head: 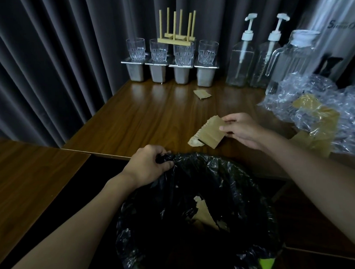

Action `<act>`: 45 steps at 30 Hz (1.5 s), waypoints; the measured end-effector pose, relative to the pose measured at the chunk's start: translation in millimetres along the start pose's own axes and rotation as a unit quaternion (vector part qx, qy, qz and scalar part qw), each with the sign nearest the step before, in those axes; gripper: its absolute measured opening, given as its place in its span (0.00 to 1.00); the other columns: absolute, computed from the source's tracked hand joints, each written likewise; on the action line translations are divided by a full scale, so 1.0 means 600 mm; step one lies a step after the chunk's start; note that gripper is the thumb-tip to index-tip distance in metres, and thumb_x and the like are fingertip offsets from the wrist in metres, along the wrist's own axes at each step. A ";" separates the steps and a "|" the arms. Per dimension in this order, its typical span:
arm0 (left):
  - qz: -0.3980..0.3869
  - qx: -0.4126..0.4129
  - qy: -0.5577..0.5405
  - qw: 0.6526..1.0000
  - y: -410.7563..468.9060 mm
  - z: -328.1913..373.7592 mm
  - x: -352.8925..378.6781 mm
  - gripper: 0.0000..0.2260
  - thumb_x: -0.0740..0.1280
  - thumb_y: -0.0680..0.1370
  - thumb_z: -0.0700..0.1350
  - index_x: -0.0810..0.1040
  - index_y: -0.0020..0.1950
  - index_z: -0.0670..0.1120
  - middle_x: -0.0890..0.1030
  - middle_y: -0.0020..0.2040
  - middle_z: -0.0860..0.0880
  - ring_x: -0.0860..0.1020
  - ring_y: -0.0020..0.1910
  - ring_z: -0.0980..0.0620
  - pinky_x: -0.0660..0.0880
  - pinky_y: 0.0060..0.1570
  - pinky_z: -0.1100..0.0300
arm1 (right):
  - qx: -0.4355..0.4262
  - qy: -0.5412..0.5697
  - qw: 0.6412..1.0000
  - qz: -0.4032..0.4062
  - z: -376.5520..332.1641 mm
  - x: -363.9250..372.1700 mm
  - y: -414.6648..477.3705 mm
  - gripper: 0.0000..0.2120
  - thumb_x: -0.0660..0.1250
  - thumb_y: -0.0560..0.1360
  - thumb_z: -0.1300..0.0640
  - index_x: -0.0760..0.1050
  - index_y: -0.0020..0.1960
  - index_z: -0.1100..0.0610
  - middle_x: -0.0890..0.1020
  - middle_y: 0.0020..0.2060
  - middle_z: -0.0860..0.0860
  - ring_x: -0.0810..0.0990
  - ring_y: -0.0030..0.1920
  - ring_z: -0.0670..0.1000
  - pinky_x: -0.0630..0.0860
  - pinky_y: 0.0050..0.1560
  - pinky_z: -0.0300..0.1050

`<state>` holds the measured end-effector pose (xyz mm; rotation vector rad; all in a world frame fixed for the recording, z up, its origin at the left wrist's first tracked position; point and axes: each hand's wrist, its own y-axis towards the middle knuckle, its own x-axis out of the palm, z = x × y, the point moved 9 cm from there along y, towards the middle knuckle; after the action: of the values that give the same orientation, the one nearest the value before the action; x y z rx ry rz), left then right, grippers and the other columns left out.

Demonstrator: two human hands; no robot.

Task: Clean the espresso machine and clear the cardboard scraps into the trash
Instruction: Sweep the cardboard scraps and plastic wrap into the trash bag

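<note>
Pinching a cardboard scrap (210, 132) near the tabletop (151, 115) edge, the right hand (241, 130) sits beyond the trash bag (226, 173), whose rim the left hand (148, 163) grips.

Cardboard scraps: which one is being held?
The large ridged scrap, pinched by the right hand; the small scrap farther back lies untouched; more scraps lie in the trash bag.

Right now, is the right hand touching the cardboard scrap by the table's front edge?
Touching. The head view shows the right hand pinching the cardboard scrap at its right end, while the left hand grips the trash bag.
</note>
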<state>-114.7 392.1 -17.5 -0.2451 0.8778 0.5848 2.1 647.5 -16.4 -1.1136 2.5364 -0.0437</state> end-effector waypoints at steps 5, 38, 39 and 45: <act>-0.002 0.006 0.011 1.000 -0.001 0.002 -0.001 0.07 0.72 0.76 0.50 0.81 0.46 0.46 0.75 0.38 0.62 0.73 0.37 0.65 0.66 0.33 0.71 | 0.000 0.117 0.988 -0.098 -0.036 0.023 -0.028 0.09 0.65 0.77 0.68 0.76 0.57 0.63 0.80 0.54 0.61 0.81 0.48 0.54 0.78 0.43 0.43; -0.042 -0.055 0.065 0.995 0.016 0.005 -0.011 0.07 0.73 0.74 0.54 0.80 0.43 0.52 0.81 0.39 0.54 0.78 0.38 0.60 0.75 0.38 0.60 | -0.135 -0.449 0.882 0.033 -0.048 0.066 0.292 0.30 0.52 0.79 0.40 0.54 0.78 0.49 0.59 0.77 0.50 0.56 0.76 0.52 0.53 0.74 0.54; -0.044 -0.057 0.062 0.995 0.016 0.005 -0.011 0.07 0.73 0.74 0.54 0.80 0.43 0.53 0.81 0.39 0.54 0.78 0.38 0.60 0.74 0.37 0.61 | -0.142 -0.456 0.878 0.030 -0.046 0.068 0.291 0.29 0.51 0.80 0.40 0.55 0.78 0.49 0.58 0.77 0.50 0.57 0.76 0.52 0.53 0.73 0.54; -0.043 -0.061 0.062 0.995 0.017 0.007 -0.011 0.07 0.73 0.74 0.53 0.80 0.44 0.51 0.80 0.38 0.54 0.77 0.36 0.61 0.68 0.33 0.64 | -0.194 -0.463 0.864 0.016 -0.046 0.083 0.240 0.24 0.49 0.81 0.42 0.66 0.72 0.51 0.65 0.72 0.48 0.64 0.71 0.52 0.58 0.70 0.53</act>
<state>-121.1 399.5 -9.3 -0.4312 0.9483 0.5480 -139.9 707.7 -31.7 -0.8944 1.6973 0.8401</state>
